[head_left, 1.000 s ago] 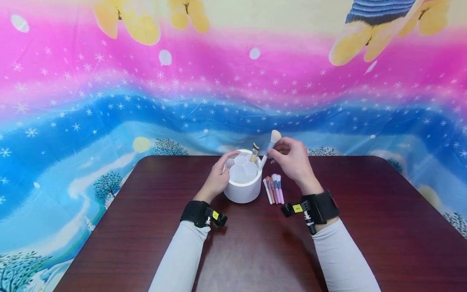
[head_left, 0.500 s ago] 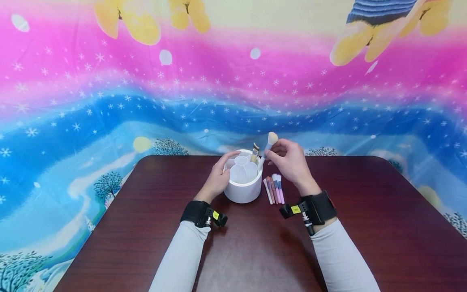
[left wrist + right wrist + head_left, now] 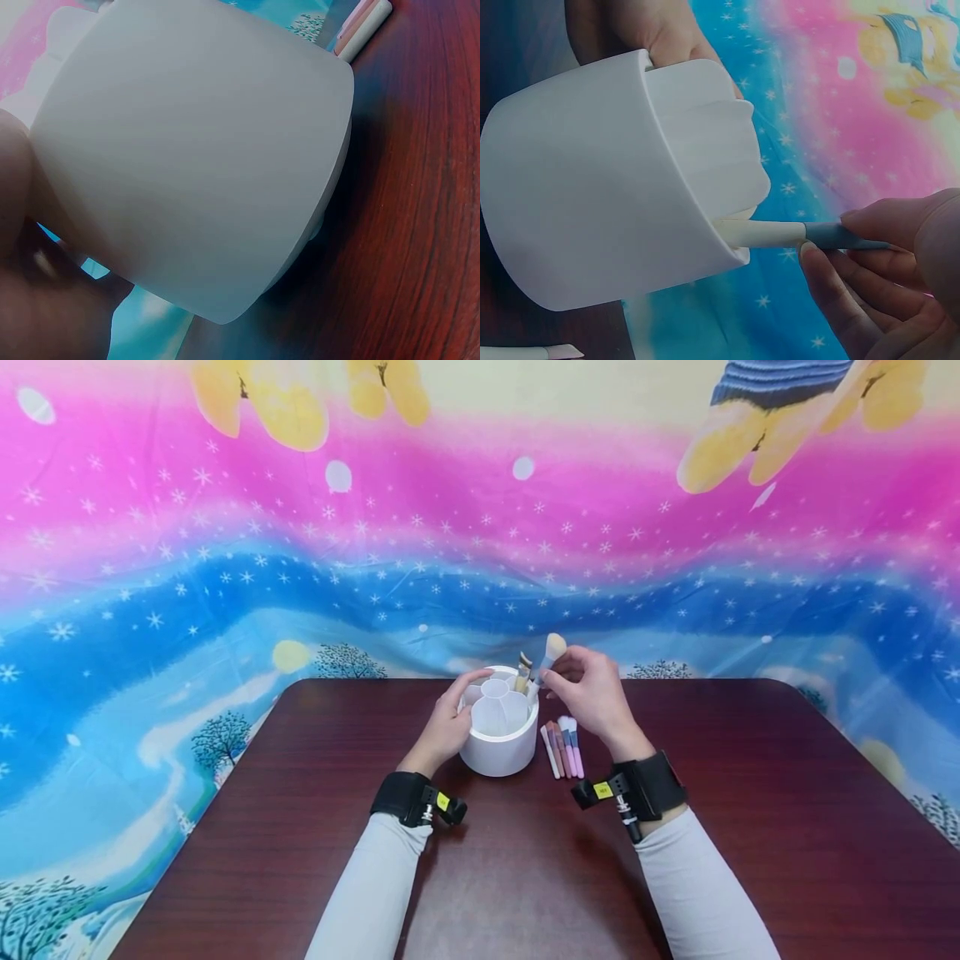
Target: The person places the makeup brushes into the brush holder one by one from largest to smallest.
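Observation:
A white round makeup brush holder with petal-shaped compartments stands on the table. My left hand grips its left side, fingers at the rim and thumb toward me. My right hand pinches a large makeup brush between thumb and fingers, its cream bristles upward. In the right wrist view the white handle of this brush dips past the holder's rim into a compartment on the right side; its lower end is hidden. Gold-ferruled brushes stand at the back right inside the holder.
Several small makeup brushes, white, brown and pink, lie side by side just right of the holder. The dark red wooden table ends at a patterned cloth backdrop. Each wrist bears a black strapped camera.
My right hand has moved slightly left and lowered, bringing the large makeup brush further into the holder. My left hand keeps its place on the holder.

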`<action>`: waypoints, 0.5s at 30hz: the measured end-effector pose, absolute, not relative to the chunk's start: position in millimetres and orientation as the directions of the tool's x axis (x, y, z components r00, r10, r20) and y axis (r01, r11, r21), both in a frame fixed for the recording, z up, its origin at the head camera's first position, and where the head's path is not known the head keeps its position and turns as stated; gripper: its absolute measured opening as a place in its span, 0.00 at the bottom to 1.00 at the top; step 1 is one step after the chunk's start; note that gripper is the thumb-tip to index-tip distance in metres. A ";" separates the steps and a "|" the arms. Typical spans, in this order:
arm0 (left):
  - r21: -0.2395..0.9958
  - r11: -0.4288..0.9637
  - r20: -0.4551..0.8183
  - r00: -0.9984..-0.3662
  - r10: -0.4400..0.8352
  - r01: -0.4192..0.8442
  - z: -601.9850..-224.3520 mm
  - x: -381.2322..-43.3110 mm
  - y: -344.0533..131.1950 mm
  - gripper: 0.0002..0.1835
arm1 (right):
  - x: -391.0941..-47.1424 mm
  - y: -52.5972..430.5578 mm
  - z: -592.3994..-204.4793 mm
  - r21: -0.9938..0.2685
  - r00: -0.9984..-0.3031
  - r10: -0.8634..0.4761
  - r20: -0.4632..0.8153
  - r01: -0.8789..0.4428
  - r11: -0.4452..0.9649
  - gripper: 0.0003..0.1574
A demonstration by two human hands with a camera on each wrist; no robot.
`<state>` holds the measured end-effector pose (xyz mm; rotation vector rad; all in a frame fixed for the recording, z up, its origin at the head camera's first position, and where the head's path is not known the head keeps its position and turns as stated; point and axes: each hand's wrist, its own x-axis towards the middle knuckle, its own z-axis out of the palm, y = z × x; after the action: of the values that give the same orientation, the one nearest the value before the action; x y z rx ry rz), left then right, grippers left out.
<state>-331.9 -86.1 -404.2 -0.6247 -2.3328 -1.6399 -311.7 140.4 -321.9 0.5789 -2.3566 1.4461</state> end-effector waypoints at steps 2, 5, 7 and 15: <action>0.839 0.286 0.414 -0.884 0.214 0.463 -404.5 -332.1 -86.2 0.35 | -311.6 139.4 -323.1 -0.755 -0.870 -0.176 0.460 -0.488 0.439 0.09; 0.839 0.286 0.416 -0.884 0.215 0.464 -404.6 -332.3 -86.1 0.35 | -311.9 138.3 -324.8 -0.730 -0.874 -0.178 0.452 -0.477 0.490 0.09; 0.839 0.285 0.416 -0.884 0.215 0.464 -404.5 -332.4 -86.0 0.35 | -312.4 137.9 -326.1 -0.718 -0.878 -0.185 0.442 -0.470 0.513 0.08; 0.840 0.289 0.412 -0.886 0.213 0.460 -404.8 -332.7 -86.6 0.35 | -314.7 137.7 -330.1 -0.670 -0.891 -0.231 0.392 -0.448 0.592 0.08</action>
<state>-332.7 -86.6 -404.8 -0.6209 -2.3359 -1.6377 -314.7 137.7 -330.1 0.5579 -2.5585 1.1857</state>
